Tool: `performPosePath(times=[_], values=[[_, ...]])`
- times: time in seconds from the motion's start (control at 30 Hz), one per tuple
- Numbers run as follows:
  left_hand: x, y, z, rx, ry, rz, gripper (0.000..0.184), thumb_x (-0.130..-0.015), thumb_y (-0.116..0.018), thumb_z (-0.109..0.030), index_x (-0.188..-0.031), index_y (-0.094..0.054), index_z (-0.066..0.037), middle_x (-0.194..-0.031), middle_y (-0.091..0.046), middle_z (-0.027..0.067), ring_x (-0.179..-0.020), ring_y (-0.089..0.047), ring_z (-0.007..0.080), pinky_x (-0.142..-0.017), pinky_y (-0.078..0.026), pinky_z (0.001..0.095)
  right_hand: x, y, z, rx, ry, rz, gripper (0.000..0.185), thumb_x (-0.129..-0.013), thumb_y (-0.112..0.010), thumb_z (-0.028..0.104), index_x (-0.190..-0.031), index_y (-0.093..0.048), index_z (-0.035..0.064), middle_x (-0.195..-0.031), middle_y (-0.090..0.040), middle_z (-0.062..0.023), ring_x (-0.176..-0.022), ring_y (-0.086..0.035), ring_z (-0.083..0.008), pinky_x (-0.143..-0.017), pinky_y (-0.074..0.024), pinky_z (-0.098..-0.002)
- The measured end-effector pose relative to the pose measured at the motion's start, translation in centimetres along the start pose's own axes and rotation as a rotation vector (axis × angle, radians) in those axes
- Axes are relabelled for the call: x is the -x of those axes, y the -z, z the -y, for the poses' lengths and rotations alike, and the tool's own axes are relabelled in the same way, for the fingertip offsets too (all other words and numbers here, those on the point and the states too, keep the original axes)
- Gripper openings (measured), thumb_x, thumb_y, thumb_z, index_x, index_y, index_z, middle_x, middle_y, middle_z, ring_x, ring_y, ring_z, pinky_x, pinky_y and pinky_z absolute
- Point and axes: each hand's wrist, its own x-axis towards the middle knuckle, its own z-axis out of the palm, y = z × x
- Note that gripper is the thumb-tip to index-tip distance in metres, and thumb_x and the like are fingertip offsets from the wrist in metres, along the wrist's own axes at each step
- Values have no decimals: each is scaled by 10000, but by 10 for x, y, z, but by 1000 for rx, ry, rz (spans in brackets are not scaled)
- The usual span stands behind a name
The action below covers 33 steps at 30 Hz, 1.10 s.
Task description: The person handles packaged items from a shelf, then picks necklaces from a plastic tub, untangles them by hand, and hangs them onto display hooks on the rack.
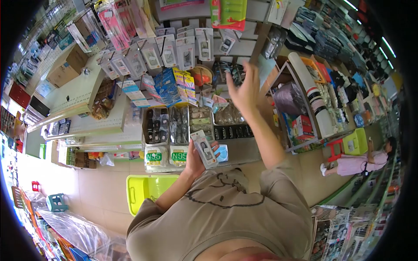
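Note:
My left hand (195, 162) is closed around a narrow blister pack (204, 149) with a white card and a small dark item inside, held in front of my chest. The exact kind of item is too small to make out. My right hand (245, 90) is raised at the display, its fingers apart and nothing in them. Similar blister packs (185, 52) hang in rows on hooks ahead of me, to the left of that hand. Nearest to its fingertips are a hanging pack (227, 44) and some dark packaged goods (228, 69).
Below the hooks, a shelf holds boxes of dark packets (157, 124) and N95 packs (156, 155). A lime-green bin (148, 188) stands on the floor to my left. White shelving (69, 102) extends left. Rightward are a rack with rolls (320, 108) and a person in pink (355, 162).

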Motion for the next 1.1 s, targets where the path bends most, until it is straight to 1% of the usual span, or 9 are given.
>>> performPosePath(times=[0.13,0.3,0.43,0.53,0.7,0.77,0.83,0.93,1.1], values=[[-6,-1,3,-29,-52,-29,829,-982,-375,-746,-1447,-471,-66,-1418,-559,186,-1308,-548,321,-1141,-411,569,99,38,29,-272,-111,487,608,-887,-748,321,-1351,-508,9,-1206,-557,-216,-1107,-581,-391,-940,-478,-468],[-16,-18,7,-169,-62,-26,842,-1017,-279,-727,-1471,-466,-43,-1391,-592,123,-1243,-587,276,-1110,-422,440,190,67,47,-316,-495,874,1003,-816,-811,500,-1507,-344,-57,-1288,-553,-284,-1110,-627,-447,-947,-510,-481],[-31,-14,19,-228,-86,56,859,-1032,-201,-705,-1510,-417,-24,-1423,-569,172,-1311,-546,313,-1156,-364,451,207,66,34,-342,-556,847,958,-804,-837,412,-1504,-363,-37,-1278,-627,-296,-1170,-647,-416,-946,-532,-451],[-34,-9,24,-346,-134,130,845,-1040,-197,-691,-1520,-410,-29,-1448,-550,159,-1356,-496,291,-1164,-334,430,192,69,30,-416,-605,873,873,-806,-831,361,-1481,-418,-8,-1186,-682,-253,-1086,-691,-388,-901,-547,-448],[-29,-18,16,-608,-356,77,765,-1061,-230,-666,-1512,-458,-92,-1226,-533,42,-1102,-479,160,-1070,-378,402,133,70,29,-471,-542,531,548,-857,-777,202,-1317,-539,23,-1047,-715,-196,-929,-733,-315,-798,-557,-379],[-28,-6,14,-572,-302,53,753,-1063,-241,-659,-1498,-470,-88,-1203,-539,39,-1093,-490,158,-1041,-405,398,98,63,15,-247,-300,326,577,-867,-778,169,-1360,-521,13,-1055,-713,-155,-913,-726,-263,-794,-560,-370],[-23,-1,13,-558,-277,22,698,-1076,-242,-616,-1479,-491,-103,-1156,-552,41,-1035,-520,172,-996,-437,403,54,63,26,-463,-413,204,602,-884,-779,142,-1399,-498,4,-1096,-702,-133,-934,-706,-200,-818,-568,-350],[-13,2,10,-507,-256,56,713,-1070,-255,-638,-1407,-526,-71,-1124,-561,41,-974,-532,164,-962,-441,371,8,53,17,-282,-217,113,624,-866,-799,191,-1392,-526,-6,-1071,-721,-154,-900,-730,-286,-797,-566,-384],[-8,2,4,-477,-275,55,703,-1069,-262,-641,-1350,-556,-68,-1085,-574,43,-905,-537,165,-914,-431,340,-25,39,20,-113,-217,145,651,-830,-810,265,-1349,-559,-37,-1095,-719,-221,-982,-714,-373,-828,-558,-428]])
